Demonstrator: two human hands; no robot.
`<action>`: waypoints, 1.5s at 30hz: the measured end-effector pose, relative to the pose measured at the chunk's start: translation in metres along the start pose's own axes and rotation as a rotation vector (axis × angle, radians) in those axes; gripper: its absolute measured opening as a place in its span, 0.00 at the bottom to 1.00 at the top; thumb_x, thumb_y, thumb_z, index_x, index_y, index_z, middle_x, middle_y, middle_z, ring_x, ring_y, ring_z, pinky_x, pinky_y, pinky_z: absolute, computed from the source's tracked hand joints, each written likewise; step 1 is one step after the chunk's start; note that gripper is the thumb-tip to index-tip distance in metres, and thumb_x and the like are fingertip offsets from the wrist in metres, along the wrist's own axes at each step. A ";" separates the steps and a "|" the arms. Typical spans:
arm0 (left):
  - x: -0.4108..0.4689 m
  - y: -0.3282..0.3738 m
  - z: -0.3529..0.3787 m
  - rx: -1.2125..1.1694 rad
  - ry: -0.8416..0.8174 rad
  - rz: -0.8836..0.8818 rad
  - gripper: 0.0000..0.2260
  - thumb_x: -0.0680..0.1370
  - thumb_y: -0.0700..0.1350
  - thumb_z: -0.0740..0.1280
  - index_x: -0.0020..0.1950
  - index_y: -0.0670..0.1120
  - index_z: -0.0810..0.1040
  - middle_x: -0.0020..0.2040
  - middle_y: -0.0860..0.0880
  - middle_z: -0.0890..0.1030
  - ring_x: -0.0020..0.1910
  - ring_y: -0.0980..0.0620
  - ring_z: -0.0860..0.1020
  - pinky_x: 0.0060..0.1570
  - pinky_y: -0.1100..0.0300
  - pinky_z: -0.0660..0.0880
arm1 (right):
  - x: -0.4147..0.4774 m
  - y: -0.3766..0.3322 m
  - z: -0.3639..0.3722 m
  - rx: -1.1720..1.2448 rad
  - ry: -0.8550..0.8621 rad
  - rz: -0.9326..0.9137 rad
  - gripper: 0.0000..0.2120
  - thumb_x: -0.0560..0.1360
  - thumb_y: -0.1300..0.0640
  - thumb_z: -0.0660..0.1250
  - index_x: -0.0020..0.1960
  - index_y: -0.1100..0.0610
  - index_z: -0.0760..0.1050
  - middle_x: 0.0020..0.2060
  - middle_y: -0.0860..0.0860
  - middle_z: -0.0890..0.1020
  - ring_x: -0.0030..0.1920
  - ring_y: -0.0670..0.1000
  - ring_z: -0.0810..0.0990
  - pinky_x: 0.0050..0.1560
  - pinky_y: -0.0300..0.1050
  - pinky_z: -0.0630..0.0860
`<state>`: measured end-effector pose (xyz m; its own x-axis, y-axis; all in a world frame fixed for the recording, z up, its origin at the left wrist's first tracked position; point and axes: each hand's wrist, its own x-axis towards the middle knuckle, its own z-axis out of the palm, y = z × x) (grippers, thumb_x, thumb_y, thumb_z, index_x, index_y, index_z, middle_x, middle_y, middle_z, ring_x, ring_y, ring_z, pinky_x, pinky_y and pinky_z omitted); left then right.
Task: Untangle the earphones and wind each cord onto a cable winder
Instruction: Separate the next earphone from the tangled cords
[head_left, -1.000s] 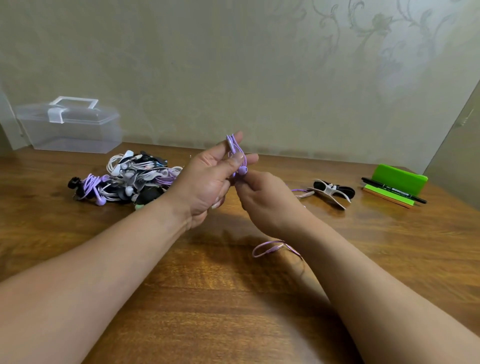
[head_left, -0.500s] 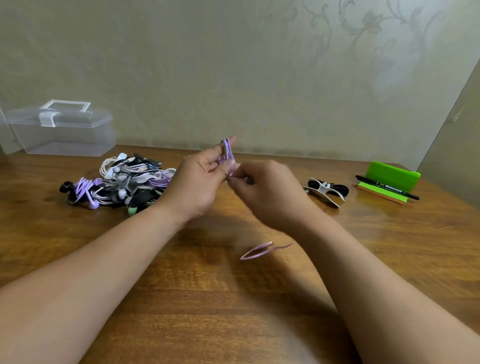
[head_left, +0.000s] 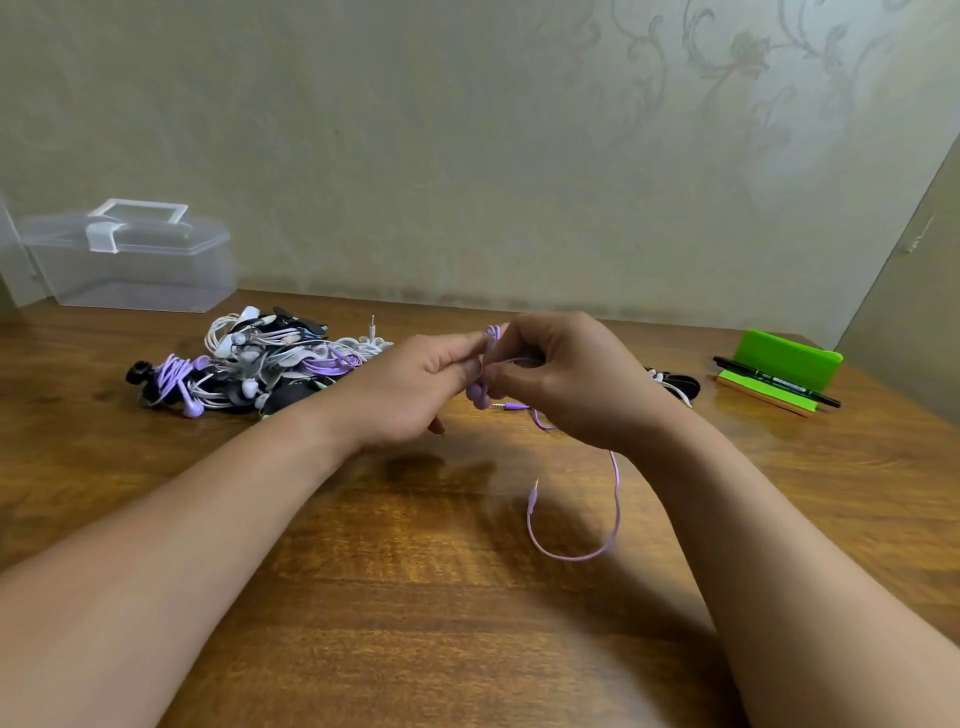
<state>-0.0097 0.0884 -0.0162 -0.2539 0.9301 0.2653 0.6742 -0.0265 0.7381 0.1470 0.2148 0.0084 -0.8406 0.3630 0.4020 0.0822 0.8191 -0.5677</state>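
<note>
While held together above the glossy brown wooden table (head_left: 415, 571), left hand (head_left: 415, 387) & right hand (head_left: 566, 384) pinched the thin lilac earphone cord (head_left: 615, 499) btwn them; its tail curved under right wrist.

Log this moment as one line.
left hand: pinches purple cord | right hand: grips same cord | plug end: trailing free | earphone pile: tangled on table

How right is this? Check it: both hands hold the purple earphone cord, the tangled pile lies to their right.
Wrong side: the head view shows the tangled pile to their left. Left hand and right hand do hold the purple earphone cord.
</note>
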 end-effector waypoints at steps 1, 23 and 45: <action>0.000 0.001 0.000 -0.002 -0.013 -0.008 0.12 0.88 0.46 0.57 0.59 0.53 0.81 0.46 0.53 0.83 0.50 0.59 0.80 0.40 0.53 0.79 | -0.001 -0.002 -0.002 0.033 -0.020 0.000 0.08 0.78 0.60 0.73 0.41 0.52 0.82 0.31 0.40 0.83 0.30 0.38 0.77 0.31 0.28 0.68; -0.007 0.017 -0.003 -0.704 -0.243 0.031 0.22 0.79 0.40 0.67 0.73 0.50 0.76 0.58 0.42 0.85 0.22 0.60 0.68 0.30 0.63 0.78 | 0.006 0.029 0.012 0.906 -0.038 0.219 0.08 0.83 0.55 0.65 0.47 0.56 0.77 0.28 0.48 0.65 0.26 0.44 0.58 0.24 0.36 0.55; -0.004 0.004 -0.005 -0.028 -0.156 0.029 0.09 0.85 0.42 0.64 0.64 0.49 0.78 0.50 0.47 0.85 0.47 0.60 0.81 0.37 0.58 0.79 | 0.001 0.006 -0.012 0.088 -0.037 0.040 0.08 0.79 0.50 0.73 0.44 0.53 0.84 0.29 0.47 0.75 0.30 0.46 0.69 0.33 0.43 0.65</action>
<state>-0.0096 0.0827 -0.0106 -0.1219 0.9744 0.1887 0.6594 -0.0627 0.7492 0.1526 0.2257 0.0138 -0.8570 0.3766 0.3516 0.0703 0.7615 -0.6443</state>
